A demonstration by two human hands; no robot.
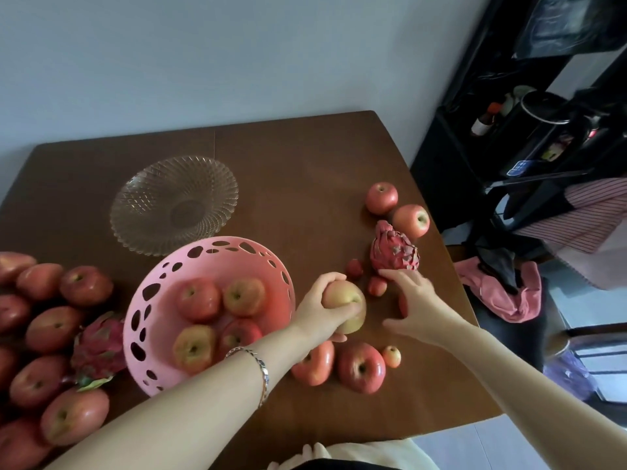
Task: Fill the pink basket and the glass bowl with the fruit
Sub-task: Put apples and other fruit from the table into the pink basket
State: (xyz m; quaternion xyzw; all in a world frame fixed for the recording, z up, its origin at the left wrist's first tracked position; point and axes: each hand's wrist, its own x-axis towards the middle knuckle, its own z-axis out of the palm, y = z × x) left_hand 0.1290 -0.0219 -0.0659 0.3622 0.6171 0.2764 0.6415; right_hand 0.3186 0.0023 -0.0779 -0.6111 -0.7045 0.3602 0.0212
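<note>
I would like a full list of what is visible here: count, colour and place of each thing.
table: one, brown, under everything
glass bowl: one, clear, empty, far left
pink basket: one, centre, holds four apples
loose apples: many, red, both sides of basket
dragon fruits: two, magenta, one each side
small red fruits: two, beside right dragon fruit
shelf: one, black, right of table
left hand: grips a yellowish apple
right hand: fingers straight, at right dragon fruit

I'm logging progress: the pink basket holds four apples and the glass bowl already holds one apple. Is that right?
No: the glass bowl holds no fruit at all, as the head view shows. The pink basket does hold four apples.
</note>
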